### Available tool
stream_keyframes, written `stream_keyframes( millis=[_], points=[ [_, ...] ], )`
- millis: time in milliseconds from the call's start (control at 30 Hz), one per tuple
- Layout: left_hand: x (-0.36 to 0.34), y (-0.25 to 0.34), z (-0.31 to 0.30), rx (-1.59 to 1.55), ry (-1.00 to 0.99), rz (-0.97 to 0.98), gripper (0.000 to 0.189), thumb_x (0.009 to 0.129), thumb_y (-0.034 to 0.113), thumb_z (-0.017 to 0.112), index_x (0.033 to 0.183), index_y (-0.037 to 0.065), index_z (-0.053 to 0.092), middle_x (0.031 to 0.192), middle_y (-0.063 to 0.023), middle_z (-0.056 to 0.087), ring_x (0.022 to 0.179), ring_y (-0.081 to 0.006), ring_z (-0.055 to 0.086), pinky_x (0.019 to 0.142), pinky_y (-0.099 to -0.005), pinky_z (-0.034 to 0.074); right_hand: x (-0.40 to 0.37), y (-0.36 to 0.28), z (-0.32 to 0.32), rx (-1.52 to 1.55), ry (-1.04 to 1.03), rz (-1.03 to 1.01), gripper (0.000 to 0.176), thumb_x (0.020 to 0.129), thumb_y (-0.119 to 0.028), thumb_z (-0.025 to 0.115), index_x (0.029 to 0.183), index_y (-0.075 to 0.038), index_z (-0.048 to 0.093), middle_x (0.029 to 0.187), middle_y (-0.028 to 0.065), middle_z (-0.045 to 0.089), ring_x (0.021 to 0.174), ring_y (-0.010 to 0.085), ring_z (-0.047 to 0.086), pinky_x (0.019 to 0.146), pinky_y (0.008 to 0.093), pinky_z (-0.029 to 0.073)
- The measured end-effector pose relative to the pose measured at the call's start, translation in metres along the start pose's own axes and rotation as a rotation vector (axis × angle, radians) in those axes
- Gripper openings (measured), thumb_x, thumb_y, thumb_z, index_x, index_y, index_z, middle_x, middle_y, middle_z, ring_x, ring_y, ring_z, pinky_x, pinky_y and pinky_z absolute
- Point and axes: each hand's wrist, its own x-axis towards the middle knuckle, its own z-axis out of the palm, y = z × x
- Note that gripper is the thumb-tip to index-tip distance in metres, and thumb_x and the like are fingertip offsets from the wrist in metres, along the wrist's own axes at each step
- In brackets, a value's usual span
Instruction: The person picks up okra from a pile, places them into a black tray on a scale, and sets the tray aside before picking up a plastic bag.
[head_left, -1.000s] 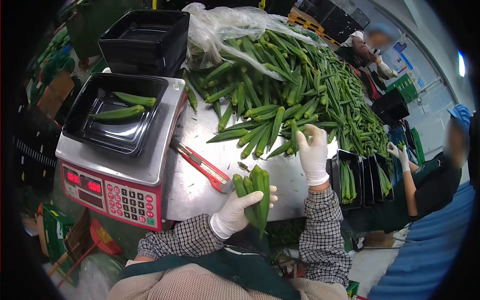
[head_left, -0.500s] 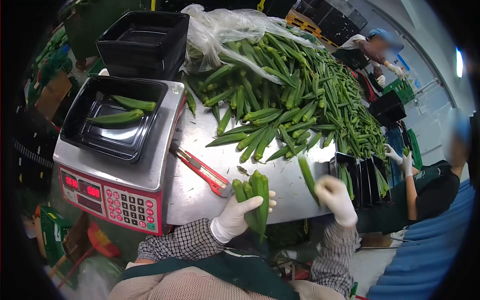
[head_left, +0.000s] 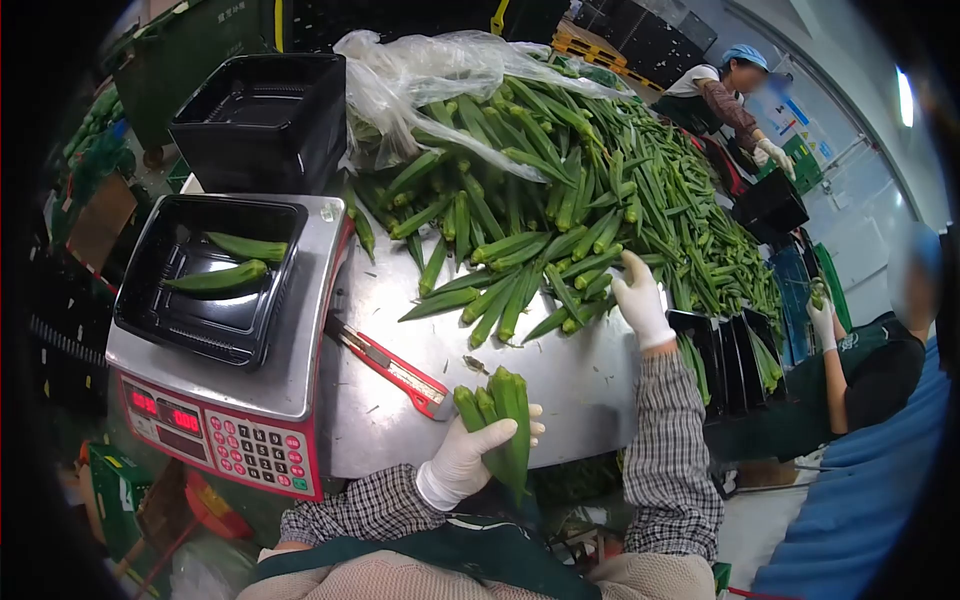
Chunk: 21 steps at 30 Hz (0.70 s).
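Observation:
Gloved in white, my left hand is closed around a small bunch of green okra pods and keeps them upright near the table's front edge. My right hand, gloved too, reaches to the front edge of the big okra pile; its fingers are apart and no pod shows in it. A red utility knife lies on the metal table. At the left, a black plastic tray with two okra pods rests on a red digital scale.
Stacked black trays stand behind the scale. Clear plastic sheeting covers the pile's back. Black trays with okra line the right side. One co-worker stands at the right, another person further back.
My right hand has moved up and away from me to the pile; the okra pod it held no longer shows in it. My left hand keeps its bunch. The view has shifted slightly.

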Motion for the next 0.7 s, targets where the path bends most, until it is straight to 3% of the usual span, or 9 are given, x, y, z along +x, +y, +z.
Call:
stream_keyframes(
  millis=[33,67,167,300,367,400,500,633,700],
  points=[
    [0.000,0.000,0.000,0.000,0.002,-0.003,0.046,0.081,0.010,0.063,0.121,0.001,0.041,0.113,-0.0173,0.056,0.097,-0.0245,0.059,0.083,-0.0357,0.050,0.014,-0.009,0.009,-0.050,0.085,-0.056,0.052,0.076,-0.007,0.055,0.126,0.003,0.044,0.105,0.0171,0.058,0.092,0.0251,0.058,0.082,0.0298,0.046],
    [0.000,-0.001,0.000,0.002,0.005,-0.001,0.047,0.081,0.010,0.063,0.121,0.001,0.041,0.113,-0.0171,0.056,0.098,-0.0242,0.059,0.084,-0.0354,0.049,0.020,-0.015,0.009,0.146,-0.052,0.212,0.060,0.074,-0.005,0.053,0.132,0.003,0.037,0.111,0.0177,0.057,0.096,0.0251,0.057,0.085,0.0290,0.044],
    [0.001,-0.003,-0.004,0.038,0.001,-0.012,0.054,0.082,0.008,0.059,0.129,0.002,0.033,0.116,-0.0199,0.053,0.098,-0.0277,0.058,0.086,-0.0401,0.049,0.022,-0.013,0.031,0.334,-0.171,0.345,0.064,0.072,-0.004,0.053,0.133,0.004,0.035,0.115,0.0179,0.057,0.097,0.0228,0.056,0.085,0.0272,0.043],
    [0.001,-0.004,-0.002,0.051,0.004,-0.027,0.053,0.081,0.009,0.060,0.127,0.002,0.035,0.115,-0.0190,0.054,0.098,-0.0266,0.058,0.086,-0.0388,0.049,-0.023,-0.045,0.026,0.053,-0.237,0.001,0.062,0.075,-0.004,0.054,0.135,0.001,0.035,0.128,0.0187,0.049,0.120,0.0254,0.046,0.099,0.0316,0.035],
    [0.001,-0.003,-0.002,0.052,0.005,-0.023,0.048,0.081,0.009,0.061,0.123,0.001,0.040,0.113,-0.0173,0.056,0.098,-0.0245,0.059,0.084,-0.0361,0.049,-0.043,-0.068,0.023,0.143,-0.263,-0.053,0.061,0.079,-0.008,0.056,0.135,0.000,0.035,0.130,0.0171,0.047,0.120,0.0246,0.046,0.098,0.0317,0.036],
    [0.001,-0.003,-0.002,0.042,0.002,-0.016,0.048,0.081,0.009,0.061,0.123,0.001,0.039,0.113,-0.0171,0.056,0.098,-0.0246,0.059,0.085,-0.0363,0.048,-0.046,-0.092,0.008,0.393,-0.305,0.114,0.061,0.080,-0.012,0.058,0.135,0.001,0.035,0.129,0.0212,0.046,0.122,0.0285,0.043,0.101,0.0339,0.034],
    [-0.001,-0.002,-0.003,0.038,0.002,-0.003,0.050,0.082,0.010,0.060,0.125,0.002,0.037,0.114,-0.0178,0.055,0.098,-0.0256,0.058,0.085,-0.0376,0.049,-0.037,-0.070,-0.011,0.428,-0.230,0.229,0.043,0.082,-0.005,0.056,0.124,-0.003,0.050,0.115,0.0150,0.057,0.100,0.0194,0.057,0.083,0.0283,0.045],
    [0.002,-0.004,-0.002,0.066,0.005,0.003,0.053,0.082,0.011,0.059,0.128,0.003,0.034,0.115,-0.0197,0.053,0.098,-0.0273,0.058,0.086,-0.0397,0.049,-0.042,-0.083,-0.019,0.150,-0.255,-0.097,0.019,0.084,-0.003,0.052,0.100,-0.002,0.064,0.091,0.0084,0.063,0.083,0.0164,0.060,0.074,0.0258,0.046],
    [0.002,-0.004,-0.002,0.057,-0.005,0.005,0.051,0.082,0.011,0.060,0.126,0.003,0.036,0.114,-0.0187,0.054,0.098,-0.0264,0.058,0.085,-0.0390,0.049,-0.038,-0.089,-0.013,-0.047,-0.231,-0.304,0.015,0.080,-0.001,0.055,0.090,-0.004,0.065,0.085,0.0112,0.061,0.079,0.0248,0.060,0.069,0.0320,0.047]
  ],
)
